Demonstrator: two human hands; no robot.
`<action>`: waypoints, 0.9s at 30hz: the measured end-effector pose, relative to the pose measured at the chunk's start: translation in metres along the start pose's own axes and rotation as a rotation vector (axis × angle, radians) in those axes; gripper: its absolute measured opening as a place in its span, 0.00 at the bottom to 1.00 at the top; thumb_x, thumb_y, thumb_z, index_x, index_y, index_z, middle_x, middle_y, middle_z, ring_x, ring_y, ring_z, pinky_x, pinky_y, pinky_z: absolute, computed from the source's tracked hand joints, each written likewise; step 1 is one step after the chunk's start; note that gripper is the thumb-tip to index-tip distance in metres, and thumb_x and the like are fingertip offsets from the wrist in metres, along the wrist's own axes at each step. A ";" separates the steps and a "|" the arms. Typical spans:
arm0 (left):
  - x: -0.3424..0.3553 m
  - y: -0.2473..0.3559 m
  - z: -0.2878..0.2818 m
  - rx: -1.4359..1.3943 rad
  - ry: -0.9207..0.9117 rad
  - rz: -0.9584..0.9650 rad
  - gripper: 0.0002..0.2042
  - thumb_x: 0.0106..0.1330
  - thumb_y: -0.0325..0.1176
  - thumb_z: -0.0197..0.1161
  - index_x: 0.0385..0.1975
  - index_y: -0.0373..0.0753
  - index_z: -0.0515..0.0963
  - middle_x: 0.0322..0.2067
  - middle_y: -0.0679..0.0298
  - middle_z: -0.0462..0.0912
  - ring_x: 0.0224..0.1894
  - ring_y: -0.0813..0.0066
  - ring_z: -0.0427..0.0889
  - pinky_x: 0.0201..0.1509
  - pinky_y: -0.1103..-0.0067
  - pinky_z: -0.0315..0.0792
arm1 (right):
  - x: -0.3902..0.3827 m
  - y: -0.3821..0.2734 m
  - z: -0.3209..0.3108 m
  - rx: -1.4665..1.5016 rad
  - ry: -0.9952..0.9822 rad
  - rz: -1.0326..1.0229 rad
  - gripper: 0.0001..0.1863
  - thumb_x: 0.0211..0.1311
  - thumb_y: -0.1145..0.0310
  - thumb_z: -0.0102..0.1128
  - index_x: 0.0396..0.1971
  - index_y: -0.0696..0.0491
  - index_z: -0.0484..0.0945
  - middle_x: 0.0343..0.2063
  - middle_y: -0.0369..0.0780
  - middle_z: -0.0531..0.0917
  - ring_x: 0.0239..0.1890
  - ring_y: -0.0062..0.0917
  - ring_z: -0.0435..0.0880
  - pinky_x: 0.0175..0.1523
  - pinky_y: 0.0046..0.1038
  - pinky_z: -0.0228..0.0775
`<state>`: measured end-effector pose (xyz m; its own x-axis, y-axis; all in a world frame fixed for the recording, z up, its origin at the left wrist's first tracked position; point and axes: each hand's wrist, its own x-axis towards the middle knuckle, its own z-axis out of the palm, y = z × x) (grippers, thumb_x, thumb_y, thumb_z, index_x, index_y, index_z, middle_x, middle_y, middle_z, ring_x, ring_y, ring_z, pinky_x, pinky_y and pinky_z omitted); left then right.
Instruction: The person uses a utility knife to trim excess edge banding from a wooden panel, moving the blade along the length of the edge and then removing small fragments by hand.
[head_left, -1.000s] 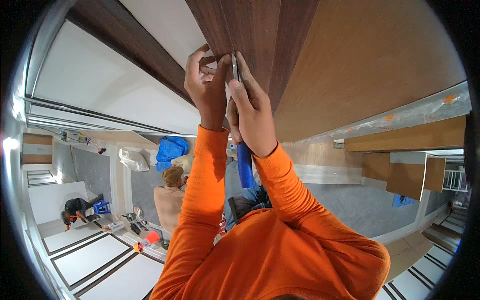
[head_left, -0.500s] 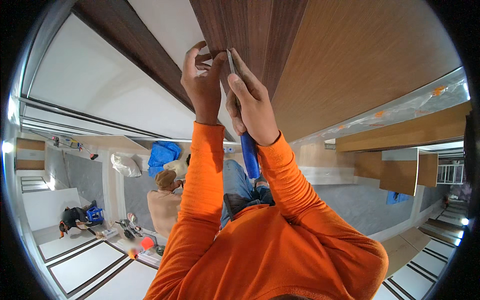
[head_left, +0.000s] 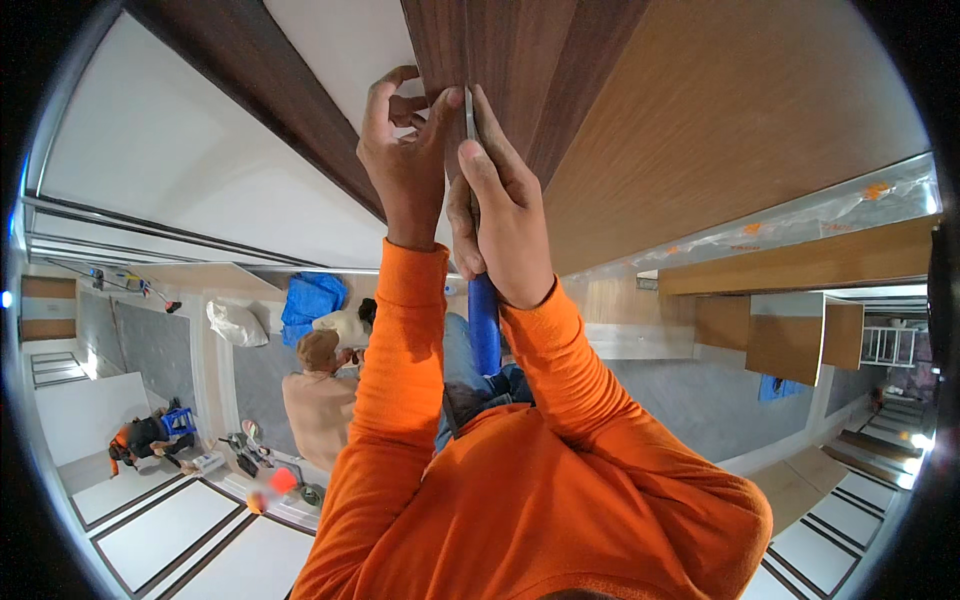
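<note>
A dark brown wood-grain panel stretches above and ahead of me. My left hand grips its left edge, fingers curled at the edge and thumb on its face beside a narrow seam. Against that seam lies the narrow metal blade of a blue-handled hand tool; its exact kind is unclear. My right hand is wrapped round the tool, with the forefinger stretched along the blade and the thumb pressed on it. The handle points down toward my chest. The blade's tip is close to the left thumb.
A lighter brown panel adjoins on the right, white panels on the left. Below, a person in a tan top and cap sits near a blue sheet and a white sack. Another person bends at far left.
The tool has swung more upright, its handle shifting left. Both hands have moved slightly up relative to the view, still at the seam. The far-left person has shifted a little.
</note>
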<state>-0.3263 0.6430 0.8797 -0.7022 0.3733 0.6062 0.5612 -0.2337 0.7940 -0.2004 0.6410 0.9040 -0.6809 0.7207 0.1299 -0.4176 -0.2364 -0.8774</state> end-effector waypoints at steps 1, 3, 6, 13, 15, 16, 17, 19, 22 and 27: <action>0.000 -0.001 0.000 0.000 0.003 0.002 0.19 0.63 0.40 0.76 0.47 0.35 0.81 0.35 0.61 0.87 0.33 0.79 0.83 0.35 0.81 0.77 | -0.001 -0.002 0.003 0.012 0.014 0.007 0.31 0.81 0.64 0.43 0.77 0.60 0.50 0.11 0.31 0.68 0.07 0.12 0.61 0.12 0.19 0.55; -0.003 -0.002 0.001 -0.004 0.008 0.000 0.20 0.63 0.41 0.76 0.47 0.35 0.81 0.34 0.61 0.87 0.33 0.79 0.83 0.34 0.82 0.77 | -0.002 -0.001 0.006 0.018 0.032 -0.004 0.31 0.81 0.65 0.43 0.77 0.60 0.50 0.11 0.32 0.69 0.06 0.13 0.62 0.11 0.19 0.55; -0.002 0.000 0.001 0.059 0.025 0.060 0.19 0.62 0.40 0.76 0.47 0.36 0.81 0.34 0.62 0.86 0.33 0.79 0.83 0.35 0.82 0.77 | 0.000 -0.004 0.009 0.023 0.035 -0.007 0.32 0.81 0.65 0.42 0.77 0.60 0.49 0.10 0.34 0.70 0.05 0.14 0.63 0.10 0.19 0.55; -0.003 -0.002 -0.002 0.081 0.037 0.050 0.17 0.62 0.39 0.75 0.46 0.37 0.82 0.35 0.63 0.87 0.33 0.78 0.82 0.37 0.79 0.77 | 0.001 -0.006 0.007 0.054 -0.003 0.014 0.32 0.80 0.65 0.43 0.77 0.60 0.50 0.10 0.33 0.69 0.05 0.14 0.62 0.10 0.21 0.56; 0.000 -0.002 -0.004 0.117 0.037 0.090 0.17 0.61 0.39 0.76 0.46 0.38 0.82 0.34 0.61 0.87 0.32 0.76 0.84 0.37 0.79 0.78 | 0.000 0.000 0.015 0.052 0.035 -0.014 0.31 0.80 0.65 0.43 0.77 0.59 0.50 0.10 0.33 0.69 0.05 0.14 0.62 0.11 0.21 0.57; -0.001 0.000 -0.005 0.116 0.023 0.053 0.17 0.61 0.38 0.76 0.46 0.37 0.82 0.33 0.61 0.88 0.32 0.76 0.84 0.37 0.79 0.78 | 0.001 0.001 0.018 0.081 0.067 -0.013 0.31 0.80 0.64 0.44 0.77 0.57 0.51 0.10 0.33 0.68 0.05 0.14 0.61 0.11 0.21 0.57; -0.004 0.003 -0.005 0.115 0.009 0.015 0.17 0.61 0.38 0.76 0.46 0.37 0.82 0.33 0.61 0.88 0.32 0.76 0.84 0.37 0.79 0.78 | -0.003 0.003 0.013 0.069 0.070 0.010 0.31 0.80 0.64 0.44 0.77 0.57 0.51 0.10 0.32 0.68 0.05 0.14 0.62 0.11 0.21 0.57; 0.001 0.009 -0.007 0.093 0.014 0.022 0.17 0.61 0.38 0.76 0.45 0.37 0.82 0.31 0.61 0.88 0.32 0.74 0.86 0.36 0.78 0.78 | 0.000 -0.002 0.014 0.052 0.048 0.016 0.31 0.80 0.64 0.44 0.77 0.57 0.51 0.10 0.32 0.68 0.05 0.14 0.62 0.10 0.22 0.57; -0.004 0.008 -0.004 0.110 0.025 0.082 0.17 0.62 0.40 0.75 0.45 0.37 0.82 0.34 0.59 0.88 0.33 0.73 0.87 0.35 0.76 0.78 | -0.001 0.007 0.015 0.041 0.069 -0.027 0.31 0.80 0.63 0.44 0.77 0.56 0.52 0.10 0.32 0.68 0.05 0.15 0.62 0.10 0.22 0.57; -0.006 0.004 -0.014 0.153 0.012 0.018 0.18 0.62 0.42 0.74 0.45 0.37 0.82 0.34 0.56 0.89 0.31 0.71 0.87 0.35 0.76 0.79 | -0.002 0.005 0.019 0.094 0.060 0.005 0.31 0.80 0.63 0.44 0.77 0.54 0.52 0.10 0.31 0.67 0.05 0.15 0.61 0.10 0.22 0.57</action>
<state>-0.3256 0.6276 0.8799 -0.6958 0.3598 0.6216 0.6334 -0.1006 0.7672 -0.2128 0.6265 0.9077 -0.6471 0.7565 0.0951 -0.4709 -0.2984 -0.8302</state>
